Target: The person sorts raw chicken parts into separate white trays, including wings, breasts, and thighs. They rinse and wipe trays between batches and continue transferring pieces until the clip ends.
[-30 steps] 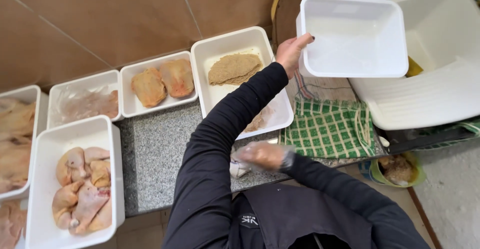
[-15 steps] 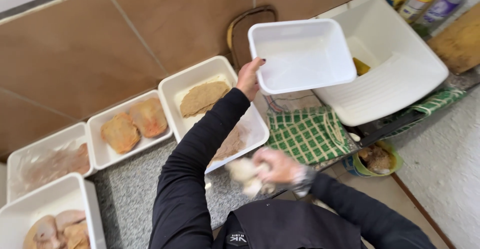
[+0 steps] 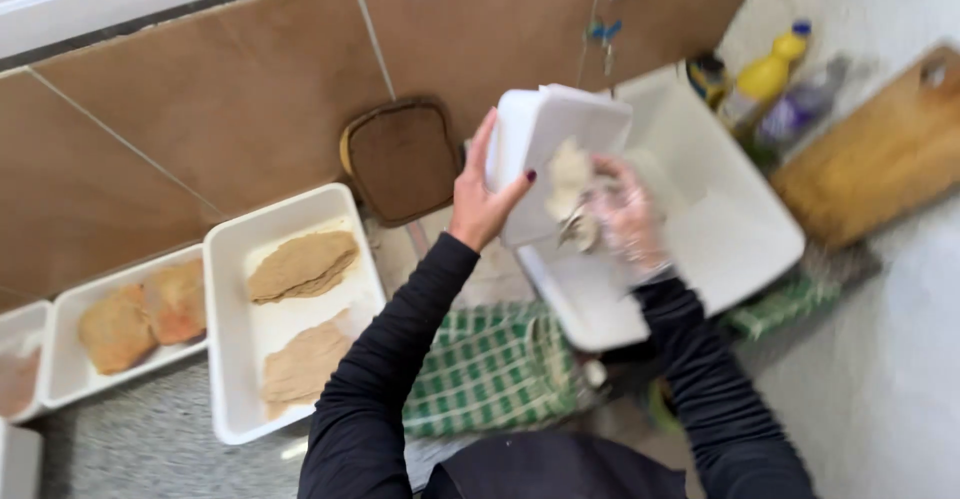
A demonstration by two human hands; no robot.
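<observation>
Head cam looking straight down: left hand (image 3: 478,204) is clamped on the side of a small white tub (image 3: 553,149), thumb on the near wall, fingers wrapped behind it, and the tub is tipped on its side over a bigger white basin (image 3: 720,229). Right hand (image 3: 628,221) is in a thin clear glove, fingers curled and pressed into the tub's mouth with pale crumbs stuck all over them; whether it's pinching anything or just scraping, can't tell, it's blurry. Compared to a second ago that's a real change: the tub was held up level with its opening facing the camera and the right hand was down low near the body, away from it. Now the tub is turned and the gloved hand has come up into it, so my read is the leftovers are getting scraped into the basin. Under the arms there's a green checked cloth (image 3: 490,369). To the left, a white tray (image 3: 240,359) with two breaded cutlets (image 3: 300,264), then another tray (image 3: 70,359) with two more. Wooden board (image 3: 880,159) leans far right, bottles (image 3: 765,79) behind the basin.
</observation>
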